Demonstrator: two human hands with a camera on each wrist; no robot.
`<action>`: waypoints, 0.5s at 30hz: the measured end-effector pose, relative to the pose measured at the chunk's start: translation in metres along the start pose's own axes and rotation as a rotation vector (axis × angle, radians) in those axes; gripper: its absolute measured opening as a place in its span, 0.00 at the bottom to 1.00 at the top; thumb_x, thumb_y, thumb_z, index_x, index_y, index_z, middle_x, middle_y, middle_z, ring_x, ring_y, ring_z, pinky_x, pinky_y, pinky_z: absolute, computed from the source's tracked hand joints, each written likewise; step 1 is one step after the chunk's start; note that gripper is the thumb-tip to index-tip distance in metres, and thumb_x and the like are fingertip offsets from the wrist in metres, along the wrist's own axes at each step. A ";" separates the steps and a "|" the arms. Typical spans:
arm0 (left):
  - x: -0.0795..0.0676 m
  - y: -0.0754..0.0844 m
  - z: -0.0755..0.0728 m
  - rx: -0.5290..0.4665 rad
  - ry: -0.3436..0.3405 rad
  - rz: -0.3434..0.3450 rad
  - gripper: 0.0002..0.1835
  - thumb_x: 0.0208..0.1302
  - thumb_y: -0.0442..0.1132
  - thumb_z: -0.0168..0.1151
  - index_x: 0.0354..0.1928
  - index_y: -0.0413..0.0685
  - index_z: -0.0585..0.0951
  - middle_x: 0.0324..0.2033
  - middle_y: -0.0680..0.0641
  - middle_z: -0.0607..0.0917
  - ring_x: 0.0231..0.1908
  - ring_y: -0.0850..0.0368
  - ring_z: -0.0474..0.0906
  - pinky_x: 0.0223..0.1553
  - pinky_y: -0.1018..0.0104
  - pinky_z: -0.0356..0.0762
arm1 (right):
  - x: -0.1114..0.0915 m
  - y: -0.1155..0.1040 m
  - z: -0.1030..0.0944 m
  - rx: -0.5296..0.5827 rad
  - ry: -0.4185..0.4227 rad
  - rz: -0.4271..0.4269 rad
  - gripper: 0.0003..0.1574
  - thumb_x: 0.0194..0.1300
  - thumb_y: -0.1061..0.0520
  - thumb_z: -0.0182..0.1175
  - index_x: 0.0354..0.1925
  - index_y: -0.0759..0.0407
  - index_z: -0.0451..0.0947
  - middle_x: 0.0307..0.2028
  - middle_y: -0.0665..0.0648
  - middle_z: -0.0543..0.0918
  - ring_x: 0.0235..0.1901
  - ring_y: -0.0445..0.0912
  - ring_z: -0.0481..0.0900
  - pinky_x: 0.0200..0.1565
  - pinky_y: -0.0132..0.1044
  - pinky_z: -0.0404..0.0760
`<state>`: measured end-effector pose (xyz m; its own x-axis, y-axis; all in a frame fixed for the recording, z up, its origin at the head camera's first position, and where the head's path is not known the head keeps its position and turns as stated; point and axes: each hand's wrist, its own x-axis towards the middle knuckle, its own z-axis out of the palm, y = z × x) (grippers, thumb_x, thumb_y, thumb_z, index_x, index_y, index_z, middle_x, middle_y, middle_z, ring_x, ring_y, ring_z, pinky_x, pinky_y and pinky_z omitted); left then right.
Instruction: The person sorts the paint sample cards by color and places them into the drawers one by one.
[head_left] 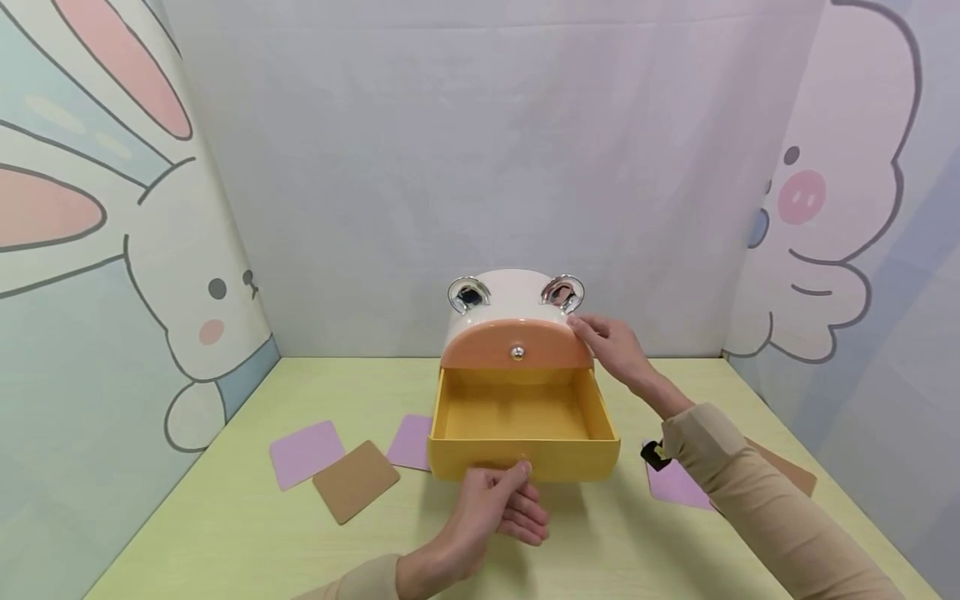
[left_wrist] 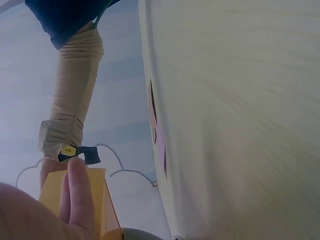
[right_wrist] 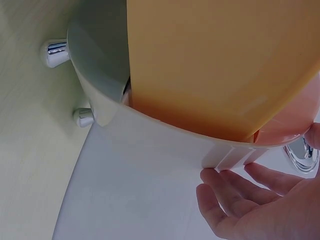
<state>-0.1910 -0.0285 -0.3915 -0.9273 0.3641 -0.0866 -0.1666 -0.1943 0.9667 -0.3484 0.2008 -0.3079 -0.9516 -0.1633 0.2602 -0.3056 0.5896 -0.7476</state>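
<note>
Your right hand (right_wrist: pixel 265 205) touches the glossy white drawer cabinet (right_wrist: pixel 170 142), fingertips (right_wrist: pixel 211 177) on its outer wall and thumb (right_wrist: pixel 313 135) at its rim, by a chrome ring (right_wrist: pixel 297 164). The yellow drawer (right_wrist: pixel 215 65) juts out beside the pink front (right_wrist: pixel 292 112); two chrome feet (right_wrist: pixel 57 53) point toward the desk (right_wrist: pixel 30 140).

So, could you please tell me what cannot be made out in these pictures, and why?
- Space behind the orange front: head view, the front itself hides it.
- Any knob at the middle of the yellow drawer: head view, behind the left hand.
- Full outline of the far-right brown card: head view, the right sleeve covers part.
- The drawer's remainder: left wrist view, cut off at the bottom edge.
</note>
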 end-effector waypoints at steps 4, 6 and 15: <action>-0.007 0.010 -0.001 0.057 -0.071 0.028 0.20 0.70 0.47 0.55 0.31 0.34 0.80 0.21 0.45 0.86 0.21 0.56 0.84 0.28 0.60 0.86 | 0.000 0.001 0.000 -0.002 0.007 0.000 0.41 0.71 0.32 0.45 0.65 0.60 0.71 0.61 0.64 0.77 0.62 0.60 0.72 0.63 0.59 0.70; -0.010 0.020 -0.003 0.082 -0.104 0.058 0.19 0.70 0.44 0.55 0.32 0.31 0.79 0.21 0.46 0.85 0.21 0.57 0.84 0.28 0.61 0.85 | -0.001 0.001 0.000 -0.005 0.009 -0.005 0.40 0.71 0.33 0.45 0.65 0.61 0.71 0.61 0.65 0.77 0.62 0.60 0.72 0.63 0.59 0.70; -0.013 0.083 -0.045 0.187 -0.101 0.440 0.18 0.72 0.37 0.51 0.41 0.21 0.77 0.30 0.41 0.88 0.28 0.55 0.86 0.33 0.58 0.86 | 0.000 0.000 0.000 -0.011 0.002 -0.003 0.41 0.71 0.32 0.45 0.65 0.61 0.70 0.61 0.64 0.76 0.63 0.60 0.71 0.63 0.59 0.70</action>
<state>-0.2083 -0.0902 -0.3215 -0.8578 0.3722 0.3544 0.3052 -0.1859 0.9340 -0.3483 0.2005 -0.3081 -0.9508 -0.1637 0.2632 -0.3078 0.5979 -0.7401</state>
